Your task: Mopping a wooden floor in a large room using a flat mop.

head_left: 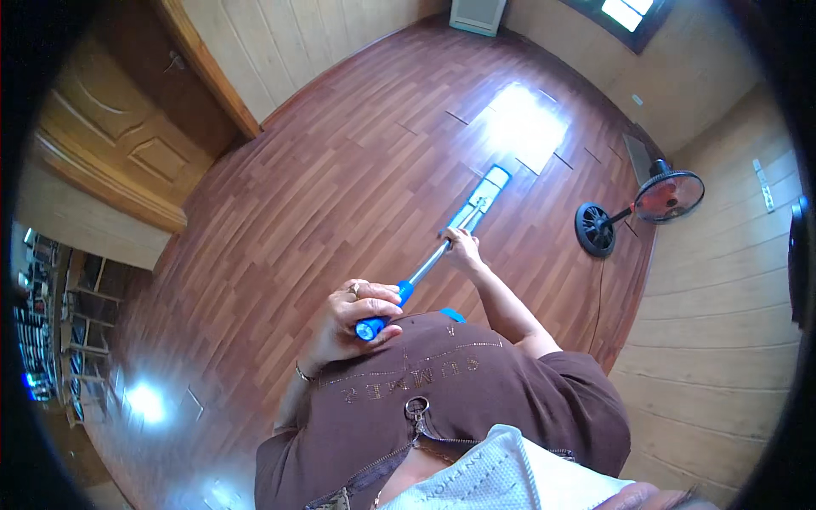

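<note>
A flat mop with a blue-edged, pale rectangular head (495, 180) points away from me over the wood-plank floor. Its silver pole (429, 263) runs back toward my chest and ends in a blue grip (403, 293). My left hand (359, 313) is closed around that grip at the top end, a ring and a bracelet on it. Farther down the pole, close to the mop head, my right hand (461, 248) is wrapped round the metal. Whether the head presses on the floor or hangs just above it, I cannot tell.
At the right a standing fan (670, 195) rests on a round black base (594, 229), its cord trailing along the floor (340, 195). Wooden doors (140, 127) stand at the left, shelves with small items (89, 323) at lower left. A pale cabinet (476, 15) is at the far wall.
</note>
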The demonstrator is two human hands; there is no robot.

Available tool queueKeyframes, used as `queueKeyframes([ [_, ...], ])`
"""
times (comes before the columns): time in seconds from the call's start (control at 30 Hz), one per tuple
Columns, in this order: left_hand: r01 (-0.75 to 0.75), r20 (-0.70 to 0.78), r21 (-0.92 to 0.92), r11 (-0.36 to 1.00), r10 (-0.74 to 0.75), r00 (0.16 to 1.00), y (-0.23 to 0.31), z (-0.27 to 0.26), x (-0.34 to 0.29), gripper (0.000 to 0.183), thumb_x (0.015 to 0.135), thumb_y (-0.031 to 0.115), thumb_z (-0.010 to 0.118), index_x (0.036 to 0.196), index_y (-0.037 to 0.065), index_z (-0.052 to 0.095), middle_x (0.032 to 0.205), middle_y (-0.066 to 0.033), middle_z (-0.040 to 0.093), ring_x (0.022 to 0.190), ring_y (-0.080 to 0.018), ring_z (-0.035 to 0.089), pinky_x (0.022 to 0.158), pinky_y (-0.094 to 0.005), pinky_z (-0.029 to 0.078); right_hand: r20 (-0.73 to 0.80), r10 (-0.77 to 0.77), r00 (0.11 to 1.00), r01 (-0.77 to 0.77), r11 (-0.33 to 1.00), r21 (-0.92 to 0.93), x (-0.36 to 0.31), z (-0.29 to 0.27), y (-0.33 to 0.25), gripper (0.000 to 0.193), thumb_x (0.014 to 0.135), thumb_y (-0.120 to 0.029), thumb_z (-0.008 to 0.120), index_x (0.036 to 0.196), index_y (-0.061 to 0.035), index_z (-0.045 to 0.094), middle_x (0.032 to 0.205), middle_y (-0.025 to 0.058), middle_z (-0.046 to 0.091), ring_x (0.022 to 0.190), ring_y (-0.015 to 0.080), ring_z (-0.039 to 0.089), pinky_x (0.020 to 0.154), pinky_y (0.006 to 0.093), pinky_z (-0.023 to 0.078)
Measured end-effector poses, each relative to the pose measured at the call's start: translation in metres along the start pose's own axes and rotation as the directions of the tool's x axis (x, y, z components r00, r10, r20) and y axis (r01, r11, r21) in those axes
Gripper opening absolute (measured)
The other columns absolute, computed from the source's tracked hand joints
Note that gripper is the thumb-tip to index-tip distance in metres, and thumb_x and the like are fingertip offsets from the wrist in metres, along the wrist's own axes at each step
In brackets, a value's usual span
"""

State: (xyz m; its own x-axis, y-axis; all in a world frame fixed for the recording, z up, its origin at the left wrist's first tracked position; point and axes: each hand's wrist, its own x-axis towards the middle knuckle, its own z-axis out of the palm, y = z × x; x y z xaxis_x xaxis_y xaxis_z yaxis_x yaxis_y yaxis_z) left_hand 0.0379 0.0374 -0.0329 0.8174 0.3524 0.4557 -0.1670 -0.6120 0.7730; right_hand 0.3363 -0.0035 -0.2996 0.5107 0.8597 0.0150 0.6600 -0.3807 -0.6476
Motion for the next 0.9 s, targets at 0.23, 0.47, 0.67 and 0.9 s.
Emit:
queueKeyframes([
  [0.23,0.068,0.121,-0.279,0.958,-0.036,0.992,-0.001,-0.017,0.026,0.024,0.066,0.002,0.078,0.088,0.004,0.067,0.096,-0.0114,0.068,0.096,-0.0281,0.065,0.099,-0.0455,0.045,-0.145,-0.097,0.985,0.077,0.987,-0.142,-0.041,-0.016,0.01,0.028,0.078,-0.035,0.071,0.084,-0.011,0.059,0.087,0.0106,0.061,0.097,0.033,0.056,0.08,0.0472,0.042],
  [0.47,0.18,0.097,-0.328,0.927,-0.157,0.983,-0.012,-0.025,0.03,0.025,0.072,0.003,0.077,0.094,0.006,0.065,0.106,-0.0104,0.066,0.11,-0.029,0.058,0.101,-0.0446,0.042,-0.11,-0.022,0.994,0.02,1.0,-0.019,-0.033,-0.014,0.009,0.018,0.071,-0.01,0.059,0.088,-0.0131,0.057,0.094,0.008,0.06,0.102,0.0297,0.054,0.085,0.0435,0.037],
  [0.67,0.19,0.042,-0.256,0.948,-0.185,0.982,-0.021,-0.017,0.053,0.025,0.074,0.007,0.077,0.096,0.007,0.065,0.108,-0.0099,0.065,0.11,-0.0295,0.058,0.097,-0.0425,0.043,-0.15,-0.109,0.983,0.097,0.992,-0.082,0.023,-0.017,0.03,0.025,0.074,-0.013,0.063,0.098,-0.0137,0.058,0.102,0.0095,0.059,0.107,0.0325,0.052,0.085,0.0478,0.04],
  [0.9,0.152,0.024,-0.073,0.986,-0.151,0.988,-0.056,-0.011,0.105,0.035,0.082,0.031,0.073,0.106,0.009,0.059,0.115,-0.0115,0.061,0.111,-0.0309,0.057,0.093,-0.041,0.044,0.013,-0.002,1.0,0.006,0.95,-0.313,0.137,-0.035,0.014,0.037,0.07,-0.005,0.064,0.104,-0.0162,0.056,0.111,0.0069,0.055,0.111,0.0307,0.05,0.084,0.0492,0.041],
])
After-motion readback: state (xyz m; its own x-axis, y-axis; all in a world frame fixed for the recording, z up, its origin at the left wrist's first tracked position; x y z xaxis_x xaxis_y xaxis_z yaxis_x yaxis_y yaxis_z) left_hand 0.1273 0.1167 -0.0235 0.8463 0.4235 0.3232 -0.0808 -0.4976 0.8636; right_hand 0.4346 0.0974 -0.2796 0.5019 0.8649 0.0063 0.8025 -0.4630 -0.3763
